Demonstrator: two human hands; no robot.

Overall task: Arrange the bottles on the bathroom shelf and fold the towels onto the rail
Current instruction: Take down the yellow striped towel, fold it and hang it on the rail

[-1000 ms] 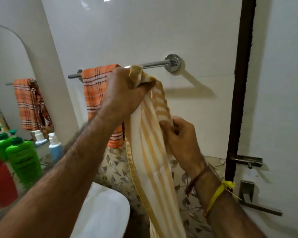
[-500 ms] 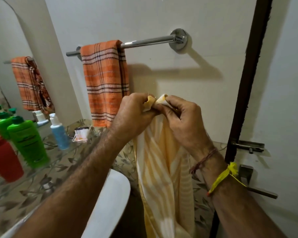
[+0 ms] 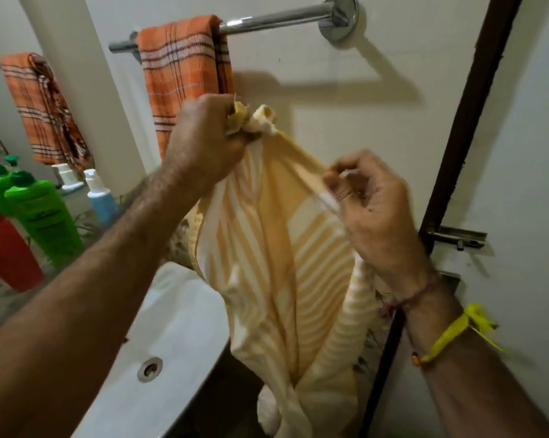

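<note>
Both hands, left [image 3: 203,143] and right [image 3: 371,203], grip a striped towel [image 3: 276,263] below the wall rail [image 3: 276,20], above a white basin [image 3: 172,327].

My left hand [image 3: 203,143] gripped a bunched corner of the yellow striped towel [image 3: 276,263], held up just below the orange checked towel [image 3: 184,74], which hung over the chrome rail [image 3: 273,20] on the wall. My right hand [image 3: 371,210] pinched the towel's top edge further right & lower, so the edge ran taut btwn both hands w/ the rest draping down in front of the white sink [image 3: 159,343]. On the shelf at left stood a green bottle [image 3: 42,216], a small blue bottle [image 3: 101,197] w/ white cap & a red container [image 3: 4,248]. Mirror [image 3: 1,90] behind them reflected the orange towel. Yellow thread [image 3: 456,330] was tied round my right wrist.
</note>
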